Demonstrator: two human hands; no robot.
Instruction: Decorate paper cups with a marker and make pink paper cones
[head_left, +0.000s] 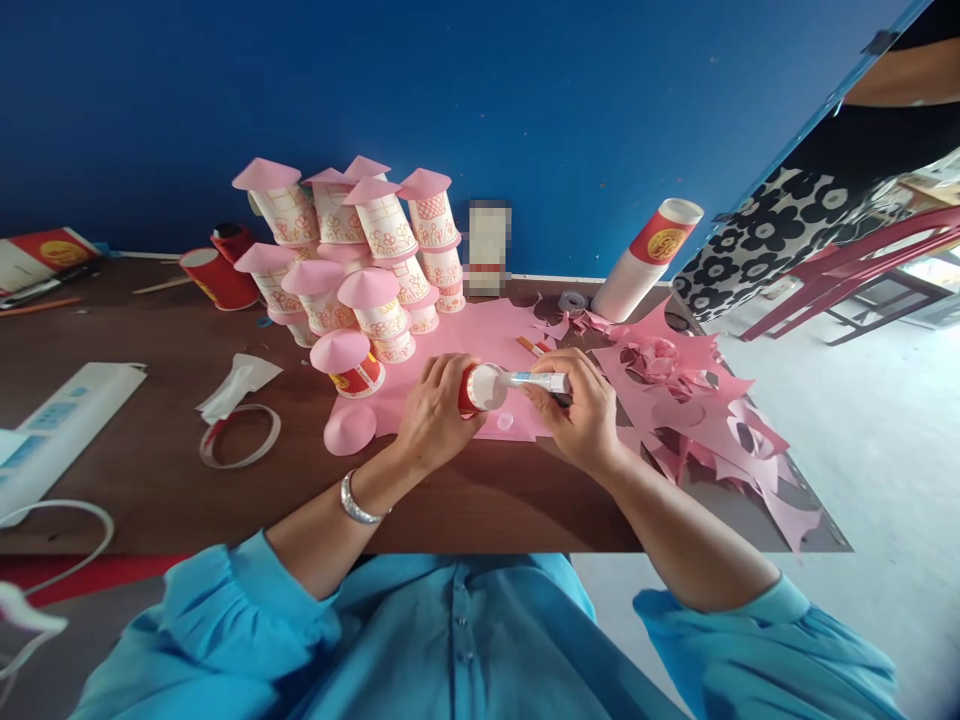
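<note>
1. Left hand (pixel 441 408) is wrapped round one red cup (pixel 482 388), above the pink paper (pixel 480 335).
2. Right hand (pixel 579 405) grips one white tube (pixel 546 381), nozzle at the cup.
3. One loose cone (pixel 349 430) on the surface (pixel 465 500).

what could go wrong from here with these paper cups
The tube in the right hand might drip onto the pink paper below. The left hand, holding a cup, could bump the cup towers beside it. The loose pink cone nearby might get brushed aside.
</note>
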